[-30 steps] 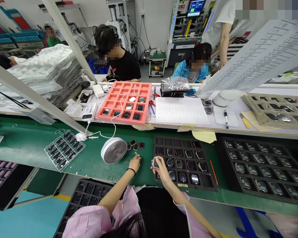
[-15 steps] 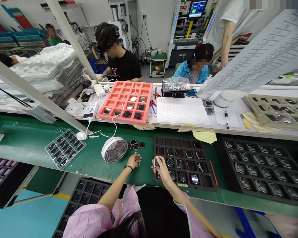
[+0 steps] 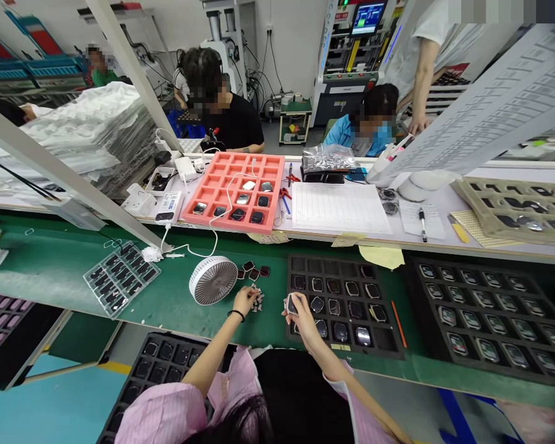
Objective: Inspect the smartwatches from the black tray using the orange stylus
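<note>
**Left hand (image 3: 246, 301) eases off the small dark parts (image 3: 258, 300) as right hand (image 3: 300, 314) keeps its watch case (image 3: 291, 303)**

Since the last frame, the left hand has shifted slightly left across the green worktop (image 3: 50, 277), leaving the loose heap of small dark parts just beside its fingertips. Its grip is loosely curled, palm down, a black band around the wrist; whether it pinches a piece cannot be told from this view. The right hand's grip is narrow, its fingers closed around the dark, rounded-square watch case, held just over the left edge of a black foam tray (image 3: 333, 258) of watch cases.

A white desk fan (image 3: 213, 280) stands left of the heap, with a few dark square pieces (image 3: 252, 271) just beyond the heap. Further left lies a clear tray of black parts (image 3: 120, 279). To the right is a second black tray of watches (image 3: 490, 314), and an orange rod (image 3: 398, 324) lies between the two trays. On the far worktop (image 3: 425, 243) sit a salmon foam tray (image 3: 234, 159) holding some watch parts and a printed sheet (image 3: 340, 209). Beyond it work a co-worker in a black shirt (image 3: 231, 126) and another in a blue sleeve (image 3: 342, 132).
</note>
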A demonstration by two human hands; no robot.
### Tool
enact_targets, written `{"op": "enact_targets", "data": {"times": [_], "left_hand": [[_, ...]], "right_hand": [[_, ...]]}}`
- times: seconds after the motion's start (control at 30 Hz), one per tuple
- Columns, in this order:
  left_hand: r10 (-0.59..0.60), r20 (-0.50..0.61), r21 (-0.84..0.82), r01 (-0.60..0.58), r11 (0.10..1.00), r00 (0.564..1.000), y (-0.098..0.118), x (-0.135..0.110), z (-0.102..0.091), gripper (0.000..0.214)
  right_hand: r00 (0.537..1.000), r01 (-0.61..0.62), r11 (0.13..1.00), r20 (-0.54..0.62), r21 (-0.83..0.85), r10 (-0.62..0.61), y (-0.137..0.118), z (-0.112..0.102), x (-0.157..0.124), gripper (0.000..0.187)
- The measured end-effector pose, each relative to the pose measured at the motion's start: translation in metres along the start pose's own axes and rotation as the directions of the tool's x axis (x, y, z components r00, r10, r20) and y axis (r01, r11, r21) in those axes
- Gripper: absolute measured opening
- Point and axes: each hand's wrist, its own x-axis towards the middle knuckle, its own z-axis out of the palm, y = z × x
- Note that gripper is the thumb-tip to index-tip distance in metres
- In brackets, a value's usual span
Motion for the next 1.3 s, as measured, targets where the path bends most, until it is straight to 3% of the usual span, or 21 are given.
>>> {"op": "enact_targets", "data": {"times": [0.23, 0.37, 0.5, 0.6, 0.73, 0.93, 1.3], "left_hand": [[0.185, -0.016, -0.371, -0.177, 0.912, 0.983, 0.078, -0.056, 0.028, 0.032], [0.227, -0.038, -0.466, -0.218, 0.858, 0.973, 0.101, -0.082, 0.042, 0.035], [0.251, -0.078, -0.476, -0.257, 0.841, 0.965, 0.108, -0.087, 0.037, 0.032], [0.305, -0.094, -0.395, -0.317, 0.862, 0.948, 0.112, -0.086, 0.027, 0.028], [0.365, -0.012, -0.299, -0.352, 0.887, 0.931, 0.115, -0.086, 0.013, 0.028], [0.263, 0.048, -0.459, -0.212, 0.863, 0.964, 0.116, -0.084, 0.004, 0.03], [0.283, -0.054, -0.499, -0.271, 0.823, 0.958, 0.115, -0.086, 0.007, 0.023]], "right_hand": [[0.997, 0.08, 0.996, -0.011, 0.029, -0.079, -0.011, 0.009, -0.009, 0.041], [0.988, 0.151, 0.988, -0.042, -0.02, -0.152, -0.022, 0.013, -0.017, 0.04], [0.973, 0.224, 0.966, -0.028, -0.127, -0.229, -0.025, 0.012, -0.022, 0.036], [0.958, 0.278, 0.944, -0.012, -0.178, -0.285, -0.024, 0.01, -0.022, 0.033], [0.939, 0.333, 0.903, 0.008, -0.27, -0.344, -0.025, 0.008, -0.022, 0.032], [0.91, 0.409, 0.832, 0.1, -0.375, -0.402, -0.025, 0.009, -0.023, 0.03], [0.895, 0.439, 0.808, 0.113, -0.393, -0.431, -0.024, 0.013, -0.025, 0.032]]}}
